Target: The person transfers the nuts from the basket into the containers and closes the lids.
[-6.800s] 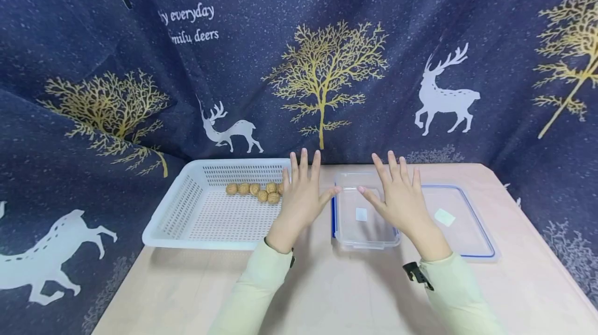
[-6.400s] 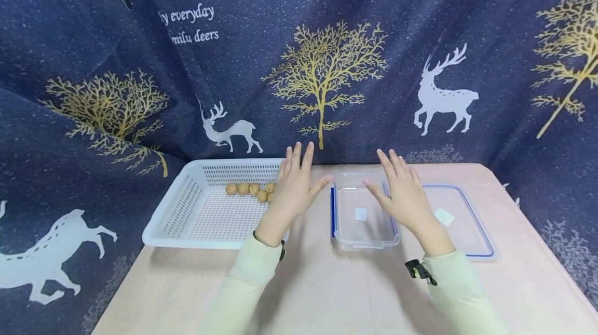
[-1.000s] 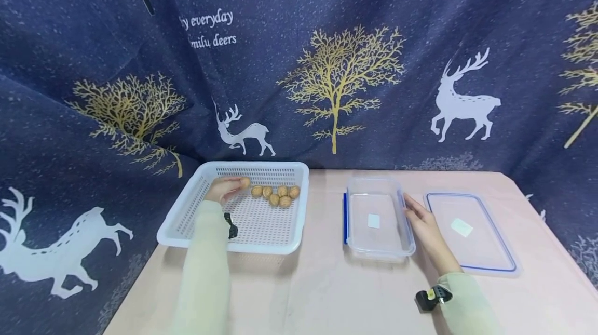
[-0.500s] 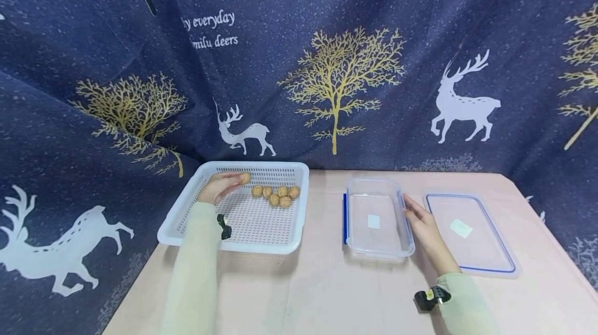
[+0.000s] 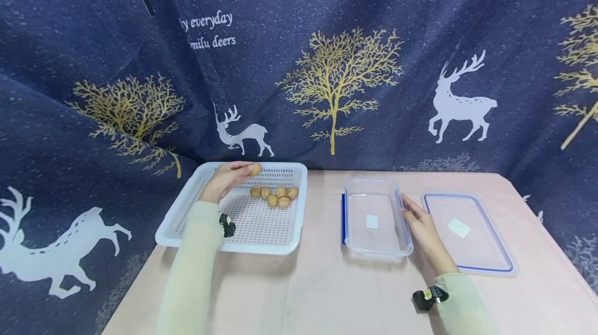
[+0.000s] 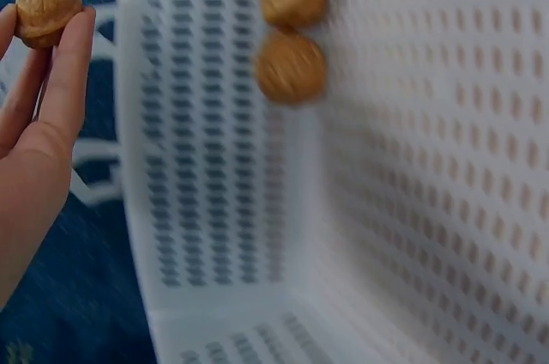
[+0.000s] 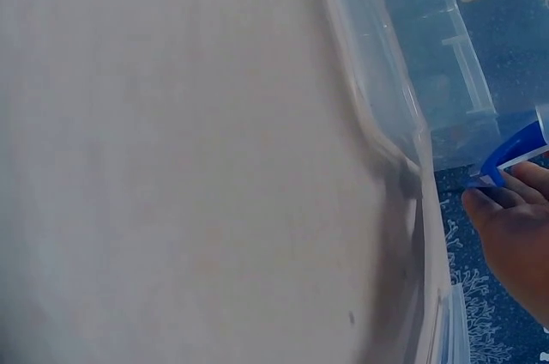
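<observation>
My left hand (image 5: 225, 179) pinches a walnut (image 5: 256, 169) between thumb and fingertips, raised near the back wall of a white perforated plastic basket (image 5: 271, 246). In the left wrist view the same walnut (image 6: 49, 8) sits at the fingertips, outside the basket's rim. Several other walnuts (image 5: 283, 202) lie in the basket, toward its back right. At the right side of a clear plastic food container (image 5: 380, 241), which stands without its lid on, my right hand (image 5: 425, 228) holds the edge. Its thumb and fingers meet at a blue-edged latch (image 7: 515, 148) in the right wrist view.
A clear lid (image 5: 476, 246) with a blue seal lies flat to the right of the container. The pale table (image 5: 317, 288) shows between basket and container and along the front. A dark blue cloth (image 5: 289, 65) with deer and trees hangs behind.
Earlier both hands hovered with spread fingers. Since then the right hand has taken the container's side and the left has picked up a walnut, lifting it upward and slightly right in the last second.
</observation>
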Tool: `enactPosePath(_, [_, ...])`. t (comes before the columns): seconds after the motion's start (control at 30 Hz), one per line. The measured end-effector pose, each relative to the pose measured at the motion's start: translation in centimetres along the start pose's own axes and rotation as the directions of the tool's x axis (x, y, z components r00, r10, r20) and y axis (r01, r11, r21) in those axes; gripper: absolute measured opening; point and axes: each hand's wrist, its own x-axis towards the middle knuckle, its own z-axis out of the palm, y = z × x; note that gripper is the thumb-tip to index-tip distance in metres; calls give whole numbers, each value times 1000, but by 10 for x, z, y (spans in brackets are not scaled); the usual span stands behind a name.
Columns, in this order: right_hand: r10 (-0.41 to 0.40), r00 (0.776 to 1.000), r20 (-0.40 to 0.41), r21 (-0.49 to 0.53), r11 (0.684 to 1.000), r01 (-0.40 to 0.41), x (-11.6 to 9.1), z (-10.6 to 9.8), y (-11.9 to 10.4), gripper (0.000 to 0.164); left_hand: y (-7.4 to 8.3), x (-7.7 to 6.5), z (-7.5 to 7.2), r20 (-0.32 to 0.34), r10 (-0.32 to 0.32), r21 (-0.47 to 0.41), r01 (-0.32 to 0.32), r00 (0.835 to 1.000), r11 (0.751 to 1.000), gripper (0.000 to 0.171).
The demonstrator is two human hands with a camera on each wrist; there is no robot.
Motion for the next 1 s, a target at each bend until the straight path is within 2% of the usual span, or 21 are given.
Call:
enactPosePath(0.13, [5,1000,0,11,1000,-5,0,0,-1,53,14,-1,18,-5,35,-15,-35,999,999,45])
enactPosePath(0.3, [-4,1000,1,7,1000,4,-1,1,0,53,30,-5,39,1,39,14,-39,999,999,43])
enactPosePath(0.53, [-21,1000,-20,-13,1000,21,0,2,1,52,44,-13,68,17,77,52,-78,997,996,39])
enactPosePath(0.77, [-10,1000,-11,3,1000,10,-6,2,-11,52,56,-21,99,19,106,-6,-106,994,994,36])
enactPosePath(1.0, [-5,1000,-21,-7,1000,5,-1,1,1,53,67,-29,134,36,144,-35,-143,989,989,34])
